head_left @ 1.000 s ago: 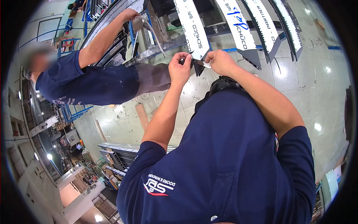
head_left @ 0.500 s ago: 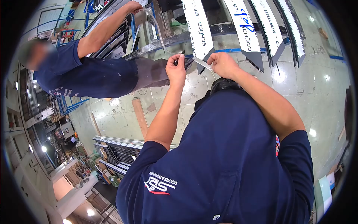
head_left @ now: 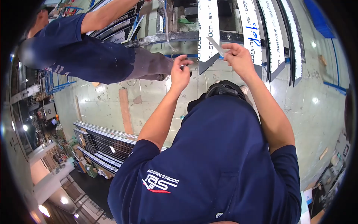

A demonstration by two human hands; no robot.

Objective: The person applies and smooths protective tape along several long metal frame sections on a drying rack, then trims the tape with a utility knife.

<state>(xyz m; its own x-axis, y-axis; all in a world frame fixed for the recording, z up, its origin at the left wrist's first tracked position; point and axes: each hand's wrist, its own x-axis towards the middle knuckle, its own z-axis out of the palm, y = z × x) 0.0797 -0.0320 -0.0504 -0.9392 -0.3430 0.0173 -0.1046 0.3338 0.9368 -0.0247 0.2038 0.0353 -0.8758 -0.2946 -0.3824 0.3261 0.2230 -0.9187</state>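
Pinching a film strip, the right hand is raised by the profiles. A small dark piece is gripped in the half-closed left hand.

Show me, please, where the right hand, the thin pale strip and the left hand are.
right hand (head_left: 238, 56), head view, back of the hand
thin pale strip (head_left: 216, 44), head view, its middle
left hand (head_left: 181, 72), head view, back of the hand

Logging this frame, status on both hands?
Left hand pinching a small dark part. Right hand holding a pale strip, raised clear of it. A co-worker stands close on the left.
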